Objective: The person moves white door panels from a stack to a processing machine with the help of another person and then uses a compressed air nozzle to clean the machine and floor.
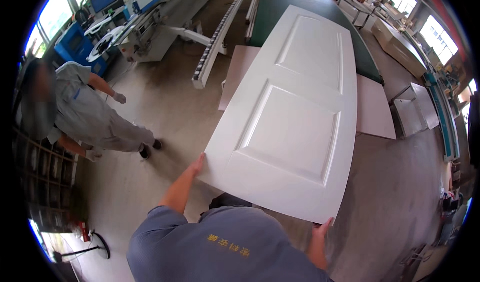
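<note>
A large white door panel (292, 127) with two raised rectangular panels stretches away from me, its far end over a green conveyor belt (280, 7). My left hand (198, 165) grips its near left corner, fingers along the side edge. At the near right corner my right hand (322, 227) is closed on the edge, with the thumb up beside the corner and the other fingers partly hidden beneath. Pinkish flat boards (372, 107) show on both sides of the door, lower than it.
A co-worker in grey (95, 107) with gloves stands at the left. Beyond is a machine with a long rail (220, 37), its end pointing toward me. A metal box-like stand (415, 109) is right of the boards. A shelf rack (47, 172) lines the far left.
</note>
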`<state>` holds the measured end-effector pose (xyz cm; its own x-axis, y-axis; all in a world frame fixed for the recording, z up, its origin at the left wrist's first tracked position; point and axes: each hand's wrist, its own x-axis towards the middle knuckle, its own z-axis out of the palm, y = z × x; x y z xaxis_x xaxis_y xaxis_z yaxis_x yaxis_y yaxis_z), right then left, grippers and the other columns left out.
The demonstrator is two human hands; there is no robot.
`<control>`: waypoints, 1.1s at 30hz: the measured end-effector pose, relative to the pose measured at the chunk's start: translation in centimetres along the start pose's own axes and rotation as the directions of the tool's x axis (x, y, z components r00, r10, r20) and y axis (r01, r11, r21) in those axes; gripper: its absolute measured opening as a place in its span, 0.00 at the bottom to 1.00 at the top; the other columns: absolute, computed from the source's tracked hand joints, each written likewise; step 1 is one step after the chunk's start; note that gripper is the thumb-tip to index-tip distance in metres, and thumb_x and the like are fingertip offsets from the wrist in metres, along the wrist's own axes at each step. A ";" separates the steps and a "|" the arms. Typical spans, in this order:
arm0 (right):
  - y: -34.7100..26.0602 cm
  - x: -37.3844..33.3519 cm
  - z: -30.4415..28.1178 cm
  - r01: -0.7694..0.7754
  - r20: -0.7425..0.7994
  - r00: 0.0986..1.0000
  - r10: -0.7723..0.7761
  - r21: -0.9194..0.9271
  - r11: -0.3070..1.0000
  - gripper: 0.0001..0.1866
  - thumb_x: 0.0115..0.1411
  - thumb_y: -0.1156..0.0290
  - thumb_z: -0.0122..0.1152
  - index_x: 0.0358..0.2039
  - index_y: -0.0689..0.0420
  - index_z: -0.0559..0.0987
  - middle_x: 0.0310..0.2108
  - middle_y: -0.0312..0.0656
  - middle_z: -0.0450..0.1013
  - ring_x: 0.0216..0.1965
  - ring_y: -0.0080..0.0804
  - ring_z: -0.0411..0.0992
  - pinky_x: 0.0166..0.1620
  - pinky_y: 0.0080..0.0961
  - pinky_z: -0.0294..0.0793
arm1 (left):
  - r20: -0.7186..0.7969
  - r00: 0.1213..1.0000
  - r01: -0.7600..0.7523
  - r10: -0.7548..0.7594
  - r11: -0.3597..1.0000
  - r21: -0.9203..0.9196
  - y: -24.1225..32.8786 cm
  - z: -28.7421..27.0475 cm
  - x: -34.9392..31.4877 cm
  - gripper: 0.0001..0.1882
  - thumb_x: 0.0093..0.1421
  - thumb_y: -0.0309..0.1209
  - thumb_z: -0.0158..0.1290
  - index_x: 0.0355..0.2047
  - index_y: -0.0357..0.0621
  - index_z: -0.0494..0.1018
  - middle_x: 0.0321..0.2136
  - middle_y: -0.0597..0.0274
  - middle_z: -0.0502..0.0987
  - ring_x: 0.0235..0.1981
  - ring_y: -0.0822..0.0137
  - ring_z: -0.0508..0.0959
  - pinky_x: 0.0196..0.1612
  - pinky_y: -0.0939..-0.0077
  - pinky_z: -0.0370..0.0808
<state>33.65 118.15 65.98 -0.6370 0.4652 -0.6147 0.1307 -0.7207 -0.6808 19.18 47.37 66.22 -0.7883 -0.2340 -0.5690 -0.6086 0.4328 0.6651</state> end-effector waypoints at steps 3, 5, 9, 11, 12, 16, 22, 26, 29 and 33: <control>2.6 -2.5 -2.5 -0.070 -0.071 0.995 0.073 0.039 0.997 0.33 0.60 0.34 0.47 0.57 0.43 0.70 0.53 0.29 0.71 0.52 0.30 0.70 0.49 0.33 0.72 | -0.039 0.996 -0.080 0.077 0.993 -0.083 -3.6 -0.8 -1.9 0.46 0.62 0.68 0.19 0.65 0.45 0.56 0.62 0.42 0.61 0.65 0.52 0.58 0.66 0.63 0.53; 3.9 -4.6 -4.0 -0.088 -0.119 0.989 0.093 0.042 0.995 0.33 0.59 0.34 0.49 0.56 0.43 0.70 0.52 0.28 0.72 0.51 0.29 0.70 0.49 0.32 0.72 | 0.007 1.000 0.002 -0.002 0.999 -0.046 -4.7 -1.4 -2.3 0.45 0.63 0.67 0.19 0.65 0.46 0.56 0.63 0.43 0.59 0.67 0.52 0.56 0.67 0.62 0.50; 7.3 -8.4 -5.2 -0.165 -0.099 0.980 0.174 0.092 0.982 0.33 0.58 0.34 0.51 0.56 0.43 0.71 0.53 0.29 0.72 0.52 0.29 0.70 0.50 0.33 0.72 | 0.015 0.993 0.116 -0.119 0.986 0.123 -11.9 -5.1 -2.4 0.36 0.68 0.57 0.23 0.67 0.47 0.51 0.62 0.41 0.60 0.65 0.47 0.58 0.67 0.59 0.52; 8.9 -9.8 -6.5 -0.164 -0.106 0.978 0.178 0.124 0.979 0.33 0.58 0.35 0.52 0.56 0.43 0.71 0.53 0.30 0.71 0.53 0.30 0.70 0.51 0.32 0.72 | 0.044 0.998 0.027 -0.038 0.974 0.226 -13.6 -5.0 -1.4 0.32 0.69 0.49 0.26 0.68 0.47 0.45 0.61 0.39 0.61 0.63 0.45 0.61 0.65 0.56 0.55; 9.5 -10.8 -8.2 -0.122 -0.162 0.976 0.145 0.146 0.982 0.34 0.59 0.35 0.50 0.58 0.44 0.69 0.55 0.30 0.69 0.55 0.31 0.68 0.53 0.34 0.71 | 0.105 0.994 -0.054 0.023 0.952 0.300 -11.9 -4.3 -1.8 0.31 0.69 0.45 0.27 0.69 0.46 0.43 0.60 0.38 0.63 0.61 0.44 0.63 0.64 0.55 0.58; 15.8 -16.4 -10.3 -0.112 -0.131 0.982 0.138 0.188 0.976 0.36 0.58 0.35 0.52 0.60 0.44 0.66 0.59 0.32 0.66 0.58 0.32 0.65 0.56 0.34 0.69 | 0.194 0.979 -0.185 0.061 0.664 0.724 -17.1 -9.2 -2.3 0.34 0.66 0.33 0.32 0.69 0.50 0.32 0.57 0.37 0.66 0.52 0.42 0.72 0.57 0.53 0.68; 25.2 -26.2 -8.8 -0.121 -0.221 0.958 0.183 0.267 0.956 0.39 0.62 0.33 0.40 0.66 0.44 0.58 0.67 0.33 0.55 0.66 0.38 0.53 0.65 0.44 0.55 | 0.136 0.990 -0.115 0.039 0.777 0.619 -23.3 -16.7 -1.6 0.32 0.68 0.35 0.29 0.70 0.59 0.33 0.55 0.38 0.68 0.46 0.42 0.76 0.53 0.52 0.70; 30.8 -32.8 -5.2 -0.056 -0.356 0.917 0.179 0.329 0.943 0.41 0.60 0.30 0.39 0.66 0.43 0.58 0.67 0.33 0.54 0.67 0.37 0.52 0.65 0.44 0.55 | 0.119 0.993 -0.060 0.001 0.869 0.492 -22.8 -21.8 -1.3 0.31 0.68 0.53 0.24 0.67 0.54 0.50 0.49 0.34 0.71 0.48 0.41 0.74 0.55 0.51 0.67; 34.6 -36.8 -3.2 -0.082 -0.463 0.853 0.240 0.336 0.938 0.40 0.60 0.30 0.39 0.65 0.42 0.60 0.65 0.33 0.57 0.63 0.38 0.58 0.62 0.43 0.62 | 0.074 0.995 0.033 -0.065 0.928 0.371 -22.9 -25.0 -1.1 0.37 0.65 0.61 0.23 0.61 0.50 0.62 0.44 0.33 0.73 0.50 0.39 0.72 0.55 0.51 0.66; 38.8 -40.9 -1.3 -0.094 -0.505 0.809 0.299 0.391 0.916 0.41 0.58 0.28 0.41 0.62 0.43 0.63 0.61 0.33 0.63 0.59 0.37 0.64 0.57 0.40 0.68 | 0.035 0.999 -0.042 0.031 0.934 0.355 -24.8 -29.1 1.0 0.44 0.63 0.66 0.23 0.52 0.41 0.72 0.43 0.32 0.74 0.50 0.37 0.71 0.55 0.50 0.66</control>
<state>65.74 71.79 64.17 -0.0927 0.4208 -0.9024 -0.1176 -0.9046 -0.4097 30.81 11.12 63.22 -0.8034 -0.1901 -0.5642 -0.5032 0.7234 0.4728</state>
